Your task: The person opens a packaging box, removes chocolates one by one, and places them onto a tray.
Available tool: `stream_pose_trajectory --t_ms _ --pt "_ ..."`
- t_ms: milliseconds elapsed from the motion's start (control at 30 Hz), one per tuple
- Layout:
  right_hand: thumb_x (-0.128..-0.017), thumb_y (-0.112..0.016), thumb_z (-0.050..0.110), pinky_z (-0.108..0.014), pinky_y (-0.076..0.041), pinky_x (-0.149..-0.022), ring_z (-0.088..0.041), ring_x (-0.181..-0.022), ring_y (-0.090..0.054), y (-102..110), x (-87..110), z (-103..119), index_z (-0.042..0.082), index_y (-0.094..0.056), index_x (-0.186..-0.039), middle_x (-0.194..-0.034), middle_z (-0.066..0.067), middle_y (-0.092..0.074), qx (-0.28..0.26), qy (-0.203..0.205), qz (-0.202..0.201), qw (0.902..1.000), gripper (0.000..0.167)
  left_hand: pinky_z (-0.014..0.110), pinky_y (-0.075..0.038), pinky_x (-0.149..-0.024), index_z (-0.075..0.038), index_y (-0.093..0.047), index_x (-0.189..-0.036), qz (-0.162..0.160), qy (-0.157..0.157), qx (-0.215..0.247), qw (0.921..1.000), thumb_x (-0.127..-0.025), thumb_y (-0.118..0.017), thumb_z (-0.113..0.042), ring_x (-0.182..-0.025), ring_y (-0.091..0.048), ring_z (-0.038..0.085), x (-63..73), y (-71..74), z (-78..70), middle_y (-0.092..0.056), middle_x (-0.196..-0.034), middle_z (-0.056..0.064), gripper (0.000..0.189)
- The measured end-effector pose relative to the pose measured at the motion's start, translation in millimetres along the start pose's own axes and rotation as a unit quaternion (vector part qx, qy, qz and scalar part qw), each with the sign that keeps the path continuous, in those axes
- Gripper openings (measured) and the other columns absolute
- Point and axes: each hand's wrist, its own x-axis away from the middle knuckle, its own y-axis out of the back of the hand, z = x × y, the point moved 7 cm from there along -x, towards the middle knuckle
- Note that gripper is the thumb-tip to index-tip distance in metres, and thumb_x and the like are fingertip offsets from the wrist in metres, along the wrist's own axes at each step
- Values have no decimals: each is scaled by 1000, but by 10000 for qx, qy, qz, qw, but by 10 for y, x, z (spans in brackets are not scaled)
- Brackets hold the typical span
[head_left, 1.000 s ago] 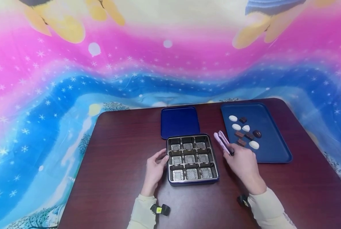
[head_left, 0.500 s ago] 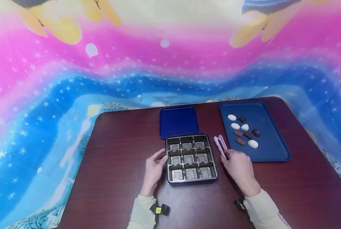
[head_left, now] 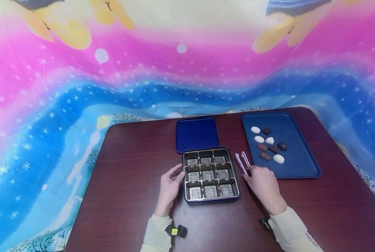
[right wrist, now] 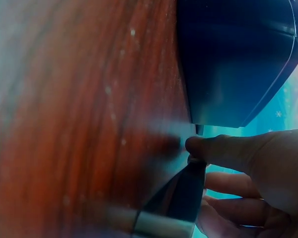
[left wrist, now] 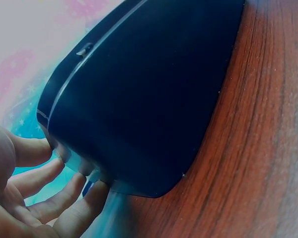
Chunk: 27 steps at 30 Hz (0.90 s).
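Note:
A dark blue square tin with a metallic insert of several square compartments sits mid-table. My left hand touches its left side; in the left wrist view the fingertips rest against the tin's wall. On the tin's right, my right hand grips a pair of tongs with pale pink arms, low over the table and pointing away from me. Nothing is between the tong tips, which stand apart. In the right wrist view, the thumb and fingers hold the dark, metal-edged end of the tongs.
A blue tray at the right bears several white pieces and brown chocolates. Behind the tin lies a flat blue lid. A patterned cloth hangs beyond the table's far edge.
My right hand has drawn the tongs slightly back toward me and left, away from the tray. The tong tips are spread a little wider. My left hand stays at the tin.

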Motion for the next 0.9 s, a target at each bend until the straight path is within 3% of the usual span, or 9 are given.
stream_pose_trajectory --t_ms 200,433,500,567,667,767,900 --pt "-78 -88 22 -51 -53 -55 -29 -62 -63 -13 -6 -19 0 -75 -98 -72 -10 -67 57 -78 256 9996 32 32 -61 -73 1 -63 -134 2 5 21 10000 -97 -67 -5 -101 -70 31 4 -20 -7 -65 -127 24 38" --pt "-79 -87 32 -40 -44 -43 -21 -55 -55 171 -14 -45 5 -74 -101 -69 -3 -63 101 10 204 9997 38 31 -61 -72 0 -64 -134 47 17 -43 10000 -96 -68 -6 -96 -71 27 -68 -60 17 -66 -126 23 38" --pt "-80 -87 33 -42 -49 -47 -25 -63 -61 279 -31 -20 6 -74 -105 -78 -6 -68 53 172 -11 9998 39 33 -61 -72 -1 -64 -133 99 -109 -267 9995 -97 -67 -7 -96 -71 28 -95 -64 -1 -67 -124 23 38" --pt "-81 -85 32 -50 -55 -57 -33 -80 -67 406 -50 26 5 -74 -113 -97 -13 -73 -53 405 -278 9988 43 35 -61 -75 -4 -65 -133 111 -302 -809 9962 -98 -67 -10 -98 -72 28 -115 -54 -39 -69 -123 20 36" --pt "-82 -84 28 -61 -55 -78 -44 -108 -64 628 -89 111 2 -72 -118 -123 -20 -68 -330 862 -843 9922 46 43 -57 -92 -8 -66 -133 82 -719 -1936 9784 -102 -61 -20 -110 -68 28 -126 -19 -161 -69 -126 15 33" --pt "-80 -85 21 -61 -52 -85 -44 -113 -60 867 -149 167 1 -71 -121 -131 -20 -65 -746 1169 -1402 9804 47 50 -49 -101 -11 -64 -136 58 -1161 -2946 9485 -106 -54 -31 -117 -65 29 -148 34 -339 -65 -134 11 38" --pt "-78 -87 15 -60 -46 -93 -41 -119 -56 1140 -282 167 1 -69 -125 -138 -18 -61 -1351 1375 -1971 9612 53 55 -39 -111 -11 -56 -144 237 -1842 -3446 9202 -105 -53 -37 -132 -52 32 -221 89 -677 -51 -148 13 47"
